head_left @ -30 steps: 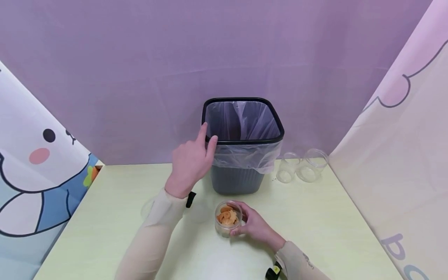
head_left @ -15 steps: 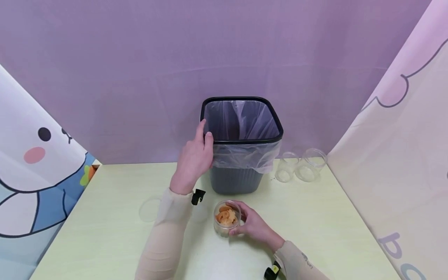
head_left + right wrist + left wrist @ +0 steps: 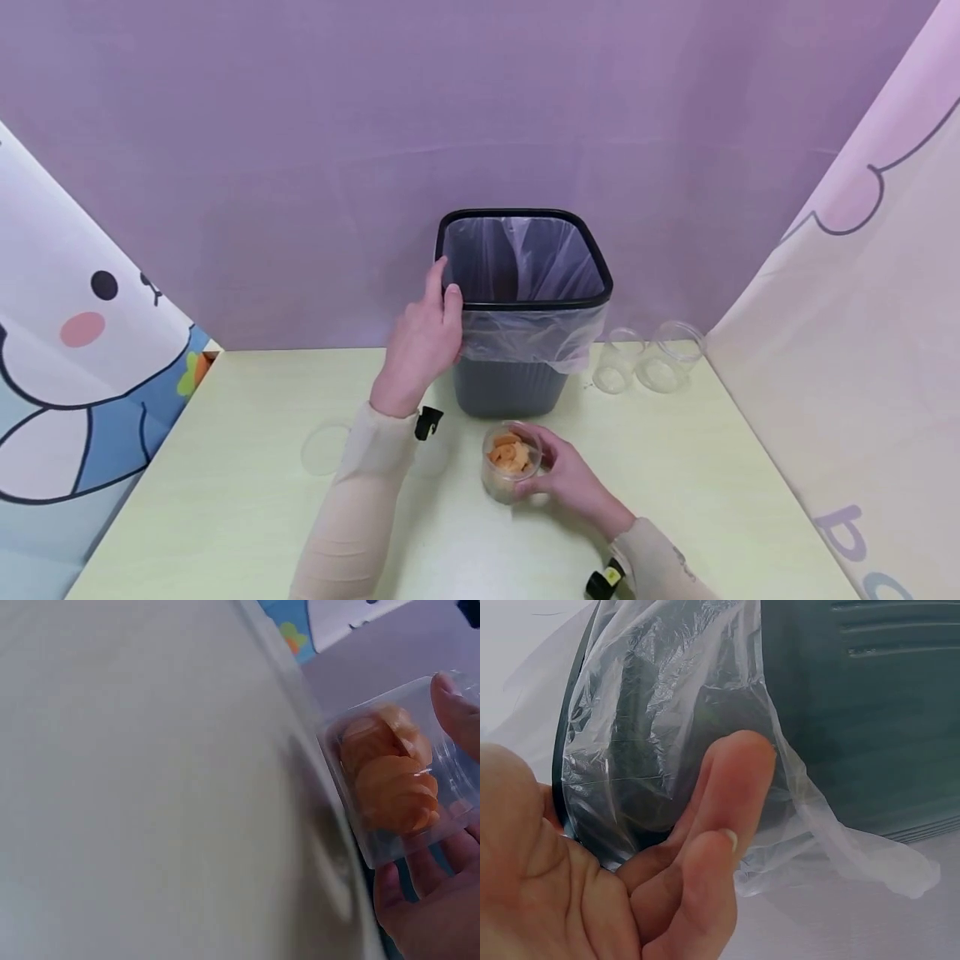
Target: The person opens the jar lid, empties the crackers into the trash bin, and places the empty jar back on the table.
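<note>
My left hand (image 3: pixel 420 346) holds the front-left corner of the trash bin's (image 3: pixel 510 387) black rim, thumb and index finger lying along it. In the left wrist view its other fingers (image 3: pixel 735 795) bend against the clear bag (image 3: pixel 641 735) folded over the outside. My right hand (image 3: pixel 573 483) grips a small clear jar (image 3: pixel 498 487) from its right side, thumb in front and fingers behind. Curled, ridged orange-brown pieces (image 3: pixel 394 776) fill part of the jar. It stands upright in front of the bin, its base close over the table (image 3: pixel 150 787).
Two clear jars (image 3: pixel 613 379) (image 3: pixel 660 375) stand to the bin's right, near the back edge. A faint clear disc (image 3: pixel 324 448) lies left of my left forearm, another (image 3: pixel 431 454) just right of it. Purple cloth (image 3: pixel 300 167) hangs behind the table.
My left hand has moved slightly right and settled at the bin's corner, its forearm swinging right. Over the last half second my right hand has shifted the jar a little right.
</note>
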### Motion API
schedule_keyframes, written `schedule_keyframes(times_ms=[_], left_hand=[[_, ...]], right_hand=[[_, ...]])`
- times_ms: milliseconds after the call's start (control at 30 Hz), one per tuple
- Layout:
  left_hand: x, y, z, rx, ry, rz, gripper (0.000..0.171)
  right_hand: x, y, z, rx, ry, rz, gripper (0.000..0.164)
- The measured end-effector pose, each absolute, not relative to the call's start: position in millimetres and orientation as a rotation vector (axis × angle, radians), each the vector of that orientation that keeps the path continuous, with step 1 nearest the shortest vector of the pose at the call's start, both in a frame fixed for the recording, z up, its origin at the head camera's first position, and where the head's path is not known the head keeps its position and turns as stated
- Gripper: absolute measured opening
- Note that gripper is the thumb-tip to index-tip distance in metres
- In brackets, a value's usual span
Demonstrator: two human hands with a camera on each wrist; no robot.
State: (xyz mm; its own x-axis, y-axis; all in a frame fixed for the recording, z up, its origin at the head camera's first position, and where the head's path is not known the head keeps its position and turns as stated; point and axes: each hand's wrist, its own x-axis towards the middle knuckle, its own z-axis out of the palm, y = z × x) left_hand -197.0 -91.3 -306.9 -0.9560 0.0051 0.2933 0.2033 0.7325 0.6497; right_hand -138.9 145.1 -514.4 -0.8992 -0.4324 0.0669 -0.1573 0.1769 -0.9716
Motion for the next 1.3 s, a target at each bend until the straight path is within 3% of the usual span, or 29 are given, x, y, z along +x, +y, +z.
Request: schedule_keyframes(times_ms=[600,1300], left_hand=[[-197,-90,-310,-0.161,-2.629,-1.038,0.056],[-196,-91,-309,-0.174,-2.646,-1.090,0.058]], right_hand=[[-153,219,-452,-0.517,2.431,-1.880,0.083],[-171,264,-360,-0.500,2.624,-2.010,0.075]])
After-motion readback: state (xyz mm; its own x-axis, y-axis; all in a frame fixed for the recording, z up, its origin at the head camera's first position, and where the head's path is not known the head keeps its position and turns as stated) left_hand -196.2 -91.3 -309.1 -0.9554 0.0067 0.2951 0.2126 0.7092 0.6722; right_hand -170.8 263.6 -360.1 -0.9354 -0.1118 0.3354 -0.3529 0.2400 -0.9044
